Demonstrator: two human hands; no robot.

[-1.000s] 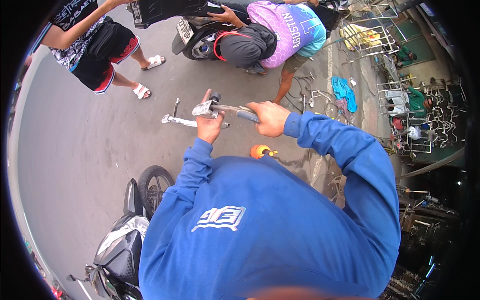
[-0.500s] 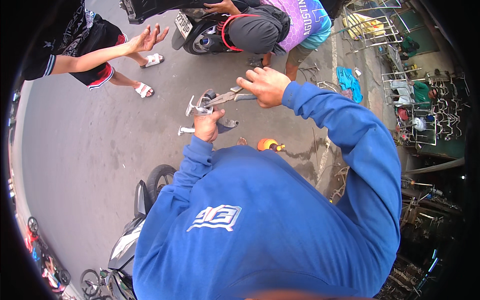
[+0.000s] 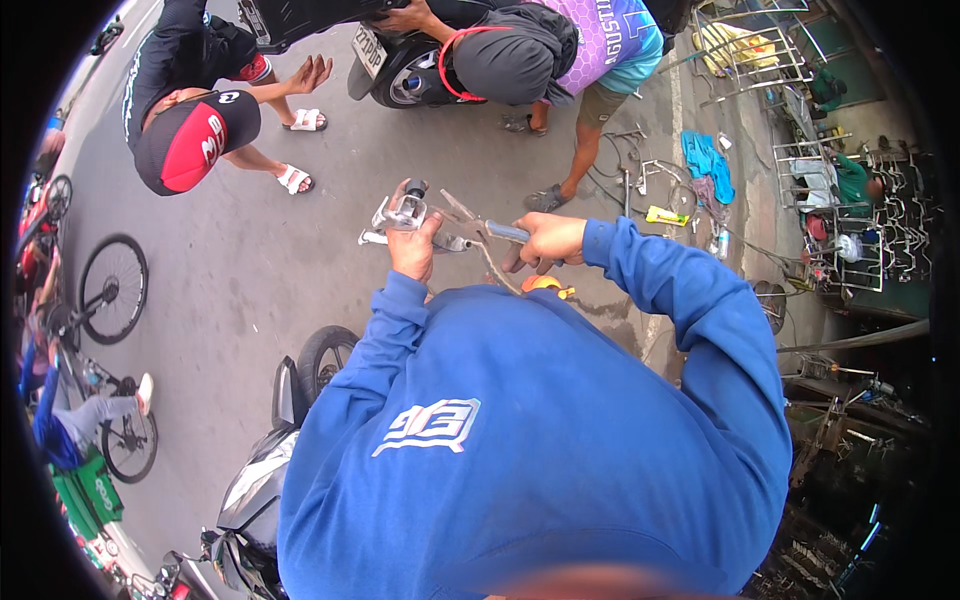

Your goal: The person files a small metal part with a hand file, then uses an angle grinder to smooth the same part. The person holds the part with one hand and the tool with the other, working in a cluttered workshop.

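Observation:
My left hand [image 3: 412, 254] is closed around a silvery metal bracket [image 3: 408, 212] with a dark round part at its top. To the right, my right hand [image 3: 550, 240] grips a pliers-like tool [image 3: 508, 232] with blue-grey handles. Its pointed metal end reaches toward the bracket, with a visible gap between them. A thin, rough-looking strip slants down below the tool; I cannot tell what it is. Partly hidden behind my chest, an orange and yellow object [image 3: 545, 286] lies on the pavement.
Ahead, a person in a dark head covering [image 3: 510, 62] bends beside a motorcycle [image 3: 405, 75]. Someone in a red and black cap [image 3: 195, 140] stands ahead left. A bicycle [image 3: 115, 290] passes far left; another motorcycle [image 3: 265, 470] is near my left arm. Blue cloth [image 3: 708, 165] and metal racks line the right.
My right hand has moved down and slightly right, drawing the tool away from the bracket. The capped person has leaned into view, and a cyclist has appeared at the left.

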